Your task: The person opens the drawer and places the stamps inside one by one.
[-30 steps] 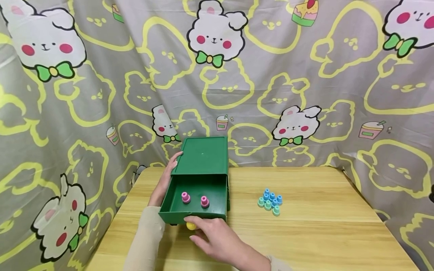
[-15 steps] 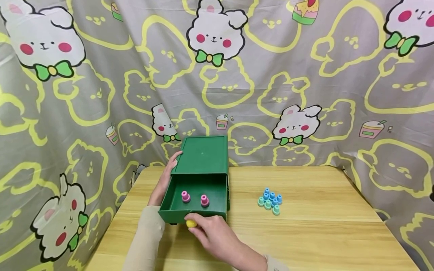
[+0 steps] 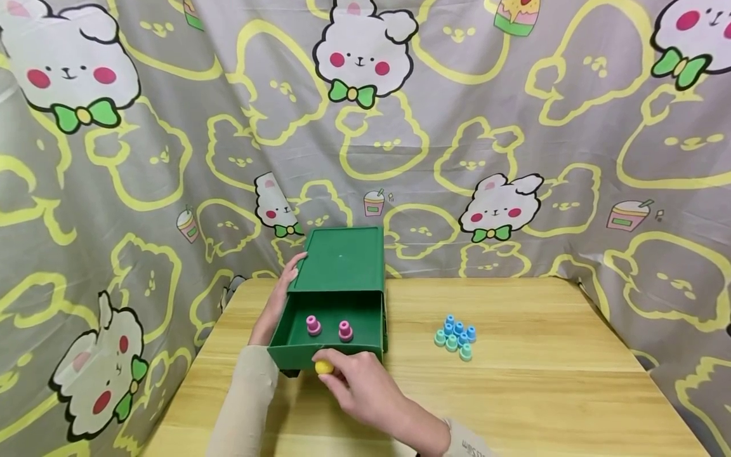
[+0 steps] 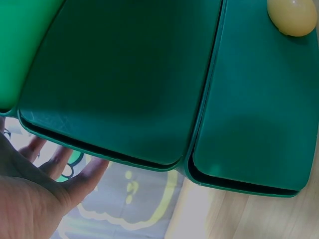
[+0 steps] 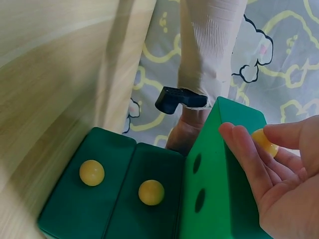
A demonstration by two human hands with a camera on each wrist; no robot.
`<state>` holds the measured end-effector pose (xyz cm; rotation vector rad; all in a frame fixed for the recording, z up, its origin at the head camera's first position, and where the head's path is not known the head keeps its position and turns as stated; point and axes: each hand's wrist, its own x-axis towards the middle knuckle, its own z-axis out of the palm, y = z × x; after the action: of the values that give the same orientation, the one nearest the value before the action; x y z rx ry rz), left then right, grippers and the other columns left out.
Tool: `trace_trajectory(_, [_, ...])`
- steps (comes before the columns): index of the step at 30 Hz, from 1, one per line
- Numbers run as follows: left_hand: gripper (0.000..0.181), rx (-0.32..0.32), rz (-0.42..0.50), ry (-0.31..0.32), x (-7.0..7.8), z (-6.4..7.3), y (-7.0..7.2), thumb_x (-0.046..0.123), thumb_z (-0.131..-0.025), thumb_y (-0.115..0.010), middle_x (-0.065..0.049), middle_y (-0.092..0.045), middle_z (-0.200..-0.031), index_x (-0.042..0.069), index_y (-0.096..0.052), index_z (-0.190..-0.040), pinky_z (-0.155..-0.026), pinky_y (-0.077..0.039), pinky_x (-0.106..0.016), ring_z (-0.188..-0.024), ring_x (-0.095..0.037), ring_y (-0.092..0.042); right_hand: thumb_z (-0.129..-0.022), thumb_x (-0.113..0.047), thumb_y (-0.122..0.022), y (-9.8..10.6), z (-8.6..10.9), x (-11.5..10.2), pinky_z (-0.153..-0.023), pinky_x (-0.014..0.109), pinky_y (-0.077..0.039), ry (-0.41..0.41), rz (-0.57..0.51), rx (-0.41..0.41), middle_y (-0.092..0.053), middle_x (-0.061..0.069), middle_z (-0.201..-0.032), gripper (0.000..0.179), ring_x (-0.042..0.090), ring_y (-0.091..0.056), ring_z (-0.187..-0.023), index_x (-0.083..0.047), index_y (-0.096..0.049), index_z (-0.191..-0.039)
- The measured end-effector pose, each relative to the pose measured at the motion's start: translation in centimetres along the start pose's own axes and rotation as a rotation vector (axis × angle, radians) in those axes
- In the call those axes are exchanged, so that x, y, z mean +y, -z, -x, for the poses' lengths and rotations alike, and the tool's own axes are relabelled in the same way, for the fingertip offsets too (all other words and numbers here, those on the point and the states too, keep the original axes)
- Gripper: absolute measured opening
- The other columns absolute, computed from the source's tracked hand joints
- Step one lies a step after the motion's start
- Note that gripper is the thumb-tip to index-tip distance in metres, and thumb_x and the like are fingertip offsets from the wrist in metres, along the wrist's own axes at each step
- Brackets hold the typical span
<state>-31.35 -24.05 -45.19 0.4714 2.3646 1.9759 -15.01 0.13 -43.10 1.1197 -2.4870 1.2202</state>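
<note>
The right grip (image 3: 365,386), a bare hand, is pinching the round yellow knob (image 3: 323,367) between thumb and forefinger on my head view; in the frame from a second ago, the thumb is hanging clear below it. The knob is projecting from the open drawer (image 3: 287,357), which I am now seeing slightly farther in than half a second ago. Beneath it, two closed drawer fronts (image 5: 75,204) of smooth dark green are bearing similar glossy yellow knobs. Inside the open drawer, two pink pegs (image 3: 313,325), stepped and hollow-topped, are standing upright and apart. To the right, blue pegs (image 3: 459,329) and pale-green pegs (image 3: 451,343) are clustering on the wood-grained worktop (image 3: 514,393), unmoved since the earlier frames. The left grip (image 3: 280,295), below a ribbed cream sleeve (image 3: 242,400), is grasping nothing; its extended fingers are resting against the left side of the green box (image 3: 342,260), whose flat, plastic-looking top is showing a raised rim. Farthest off, a grey curtain (image 3: 434,146) is hanging in soft folds, displaying yellow outlines and white animal heads.
</note>
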Motion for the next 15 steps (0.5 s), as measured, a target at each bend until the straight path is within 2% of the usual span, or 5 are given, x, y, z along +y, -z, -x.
trace_trajectory(9, [0.056,0.006,-0.009,0.013,0.03,-0.15,0.11,0.046,-0.11,-0.024,-0.01,-0.016,-0.169,0.033,-0.022,-0.164,-0.115,-0.026,-0.068,-0.144,-0.042,-0.03,-0.1,-0.013,-0.068,0.0,-0.56,0.43,-0.058,0.009,-0.042,-0.033,0.0,0.003,-0.056,-0.014,-0.071,0.017,-0.006,-0.046,-0.061,-0.014,-0.071,-0.116])
trace_trajectory(15, [0.056,0.008,-0.014,0.015,0.04,-0.01,0.02,0.047,-0.11,-0.024,-0.011,-0.015,-0.17,0.033,-0.022,-0.165,-0.114,-0.027,-0.069,-0.144,-0.043,-0.03,-0.099,-0.012,-0.07,0.08,-1.05,0.93,-0.062,0.009,-0.045,-0.035,0.015,0.017,-0.063,-0.01,-0.074,0.017,-0.006,-0.05,-0.064,-0.013,-0.072,-0.115])
